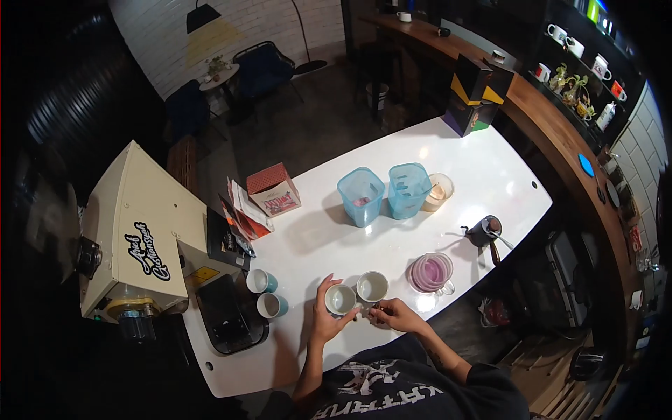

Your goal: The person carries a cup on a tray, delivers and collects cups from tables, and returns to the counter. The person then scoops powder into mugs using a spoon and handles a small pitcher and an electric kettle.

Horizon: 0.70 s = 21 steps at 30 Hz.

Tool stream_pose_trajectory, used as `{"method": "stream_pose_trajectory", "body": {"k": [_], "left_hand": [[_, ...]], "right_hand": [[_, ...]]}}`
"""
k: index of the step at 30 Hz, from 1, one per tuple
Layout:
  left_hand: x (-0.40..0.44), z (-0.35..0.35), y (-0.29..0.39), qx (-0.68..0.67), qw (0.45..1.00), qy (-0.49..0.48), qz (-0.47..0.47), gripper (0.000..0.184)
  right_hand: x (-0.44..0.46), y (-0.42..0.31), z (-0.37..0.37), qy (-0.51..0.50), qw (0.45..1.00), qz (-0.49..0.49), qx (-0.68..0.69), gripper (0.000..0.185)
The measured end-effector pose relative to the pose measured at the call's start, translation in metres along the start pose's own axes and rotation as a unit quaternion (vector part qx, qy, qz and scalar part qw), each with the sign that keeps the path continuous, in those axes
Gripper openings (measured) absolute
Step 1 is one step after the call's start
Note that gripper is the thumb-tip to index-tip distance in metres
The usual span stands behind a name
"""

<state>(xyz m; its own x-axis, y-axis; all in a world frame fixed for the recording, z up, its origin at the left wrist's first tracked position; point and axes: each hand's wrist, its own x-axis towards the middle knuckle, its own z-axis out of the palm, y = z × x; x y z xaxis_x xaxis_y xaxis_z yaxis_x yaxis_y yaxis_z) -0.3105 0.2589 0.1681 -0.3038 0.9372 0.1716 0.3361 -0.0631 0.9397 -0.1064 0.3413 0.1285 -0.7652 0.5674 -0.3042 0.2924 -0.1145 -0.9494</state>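
Two pale cups stand side by side on the white table in front of me. My left hand (327,318) curves around the left cup (340,299), thumb on its near side and fingers along its far left side. Just below the right cup (372,286), the fingers of my right hand (396,315) pinch together at what looks like its handle, partly hidden by the fingers. Both cups are upright and nearly touching. Off to the left are two light-blue cups, one (261,281) behind the other (271,304). A ribbed glass jug (431,272) with something pinkish stands to the right.
A cream machine (143,238) with a black tray (227,315) borders the left. Two blue translucent containers (360,197) and a glass (438,190) stand farther back. A red patterned box (274,189), a dark handled pot (484,231) and black boxes (476,94) are also on the table (315,245).
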Motion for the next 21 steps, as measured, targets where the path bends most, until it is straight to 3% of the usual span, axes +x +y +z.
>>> {"method": "stream_pose_trajectory", "body": {"k": [4, 8, 13, 21], "left_hand": [[0.002, -0.005, 0.012, 0.081, 0.996, -0.013, -0.025, 0.096], [0.01, -0.009, 0.038, 0.249, 0.966, 0.005, 0.061, 0.091], [0.023, 0.008, 0.065, 0.159, 0.979, -0.101, 0.081, 0.066], [0.032, 0.037, 0.057, 0.195, 0.947, -0.238, 0.091, 0.066]], "right_hand": [[0.001, -0.004, -0.001, 0.03, 0.999, 0.006, -0.019, 0.023], [-0.008, -0.006, -0.001, 0.073, 0.993, -0.054, -0.075, 0.026], [-0.032, -0.006, 0.0, 0.158, 0.981, -0.078, -0.079, 0.029], [-0.071, -0.006, 0.001, 0.231, 0.972, -0.025, -0.023, 0.031]]}}
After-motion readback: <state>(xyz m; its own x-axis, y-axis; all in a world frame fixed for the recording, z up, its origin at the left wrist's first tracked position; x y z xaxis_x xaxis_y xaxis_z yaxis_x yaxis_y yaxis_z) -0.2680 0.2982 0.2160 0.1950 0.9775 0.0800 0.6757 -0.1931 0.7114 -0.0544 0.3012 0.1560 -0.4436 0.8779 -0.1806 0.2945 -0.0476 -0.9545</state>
